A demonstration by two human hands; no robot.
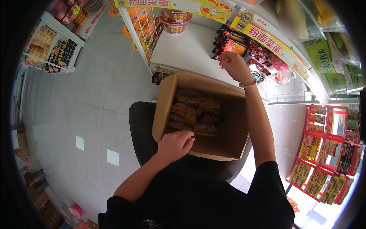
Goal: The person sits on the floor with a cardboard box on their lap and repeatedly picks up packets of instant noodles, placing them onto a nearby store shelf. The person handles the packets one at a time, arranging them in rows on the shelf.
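My right hand (235,66) reaches over the white shelf, its bent fingers apart and nothing visible between them. Right behind those fingers stand black and red snack packets (233,44); whether they touch is unclear. My left hand (175,144) lies across the near left rim of an open cardboard box (228,143), fingers curled inward over the inside. What its fingers hold, if anything, is hidden. Inside the box, stacked packets (183,113) fill the left and middle in two rows; they look dim and blurred. The box rests on a dark stool seat (143,123).
Two lidded tubs (175,25) stand at the back left of the white shelf (183,45). More bagged snacks (258,58) sit right of the black packets. A white wire divider (137,37) bounds the shelf. A red snack rack (323,151) stands at right, a white basket (53,47) far left.
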